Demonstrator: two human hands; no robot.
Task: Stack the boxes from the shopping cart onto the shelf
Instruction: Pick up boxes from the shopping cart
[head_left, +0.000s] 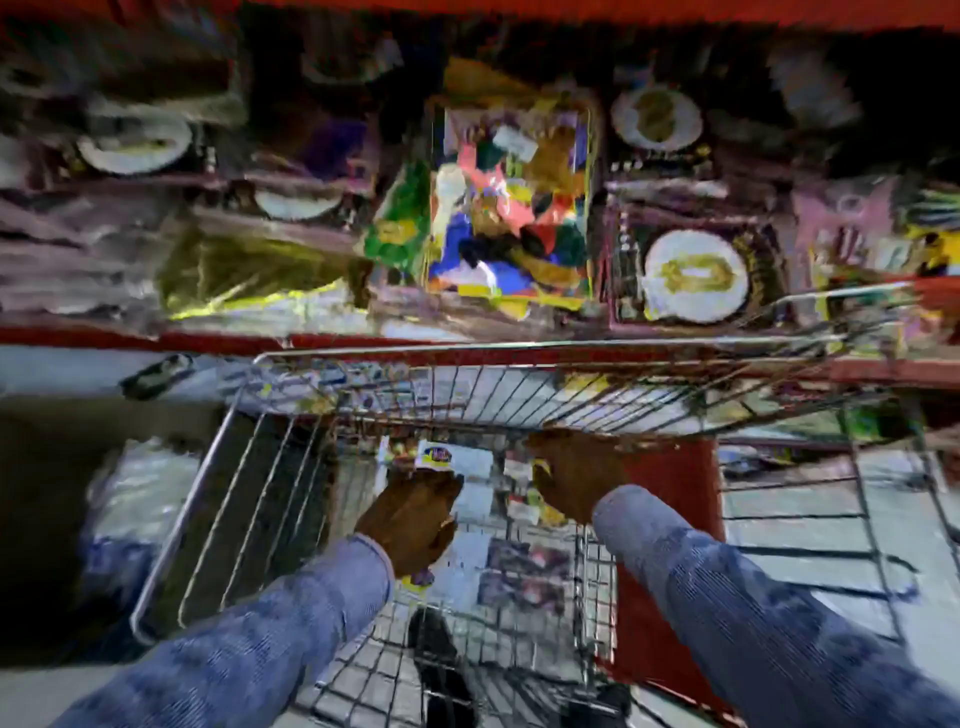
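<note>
Inside the wire-grid shopping cart (218, 499), left hand (410, 525) and right hand (574, 478) both gripping a flat glossy box (467, 462).

Both hands reach down into the wire shopping cart (218, 519), sleeves in blue. The left hand (415, 519) rests on a white box (457, 462) with a blue and yellow label; whether it grips is blurred. The right hand (571, 478) is beside it, fingers curled near the cart's far rim. Beyond, the shelf (156, 340) carries blurred, colourful packages.
</note>
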